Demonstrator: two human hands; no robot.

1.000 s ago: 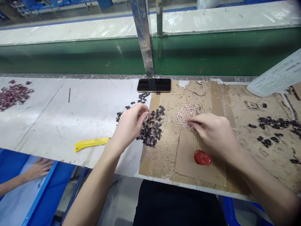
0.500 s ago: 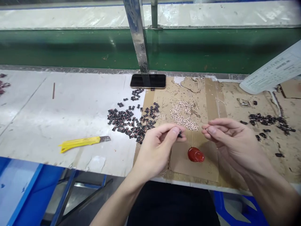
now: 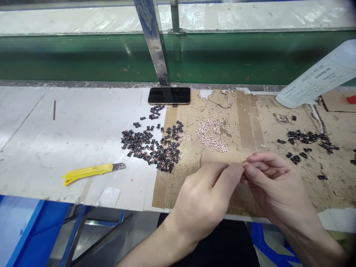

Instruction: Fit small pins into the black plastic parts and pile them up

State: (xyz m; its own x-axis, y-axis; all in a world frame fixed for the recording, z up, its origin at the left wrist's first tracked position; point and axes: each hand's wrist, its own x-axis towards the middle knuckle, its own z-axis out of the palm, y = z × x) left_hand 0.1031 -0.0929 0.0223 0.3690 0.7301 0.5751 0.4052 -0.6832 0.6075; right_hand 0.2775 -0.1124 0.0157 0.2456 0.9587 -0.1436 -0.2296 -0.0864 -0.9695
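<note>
My left hand (image 3: 208, 196) and my right hand (image 3: 274, 181) meet fingertip to fingertip above the cardboard's front part. Both are closed in a pinch. The small black piece seen in my left fingers a moment ago is now hidden behind them. What my right fingertips hold is too small and covered to make out. Just beyond the hands lies a loose pile of tiny pinkish pieces (image 3: 210, 137). To the left of them spreads a heap of small black pieces with copper-coloured spots (image 3: 164, 157). My left hand covers nearly all of the red dish-like thing below.
A yellow utility knife (image 3: 89, 172) with its blade out lies at the left. A phone (image 3: 169, 96) rests at the foot of a metal post (image 3: 155, 44). More black pieces (image 3: 306, 137) are scattered at the right, below a tilted white bottle (image 3: 314, 79).
My left hand has moved right and turned over, so its back faces up and its fingertips meet the right hand's. The view has shifted slightly to the right.
</note>
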